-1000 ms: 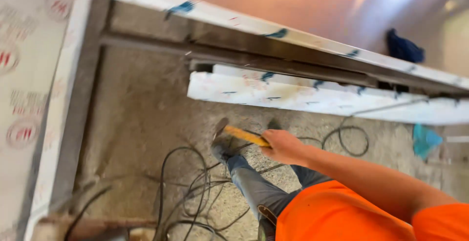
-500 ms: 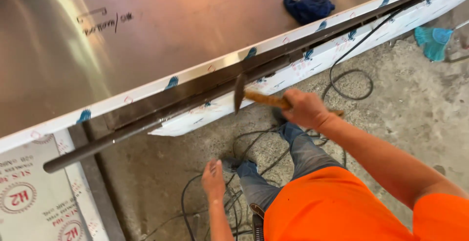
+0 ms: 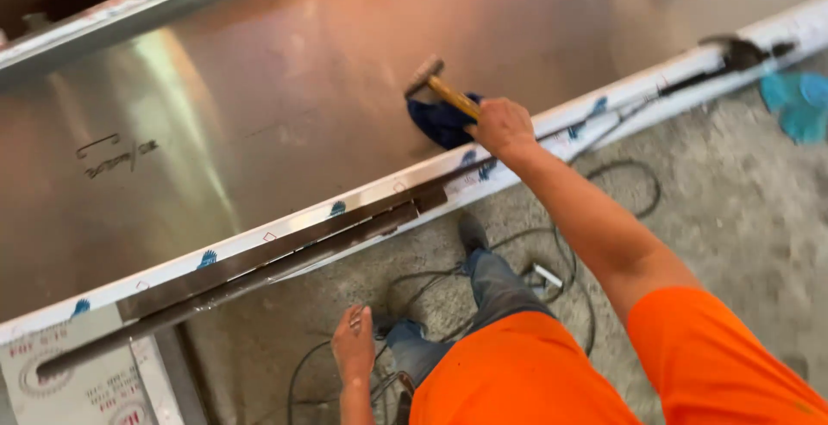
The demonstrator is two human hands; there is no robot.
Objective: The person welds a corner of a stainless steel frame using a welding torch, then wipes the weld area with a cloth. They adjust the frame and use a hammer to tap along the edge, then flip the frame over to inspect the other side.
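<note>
Hammer up over the sheet metal

Right hand (image 3: pixel 503 126) has its fingers wrapped tight round the wooden handle of a hammer (image 3: pixel 440 86), head raised above the big steel sheet (image 3: pixel 259 106), just by a blue rag (image 3: pixel 442 121). Left hand (image 3: pixel 354 345) hangs loose and empty near the floor cables (image 3: pixel 552 244). Dark flat bar (image 3: pixel 259 265) sits along the sheet's taped edge; looks mid-job to me, can't tell how much is hammered.
</note>
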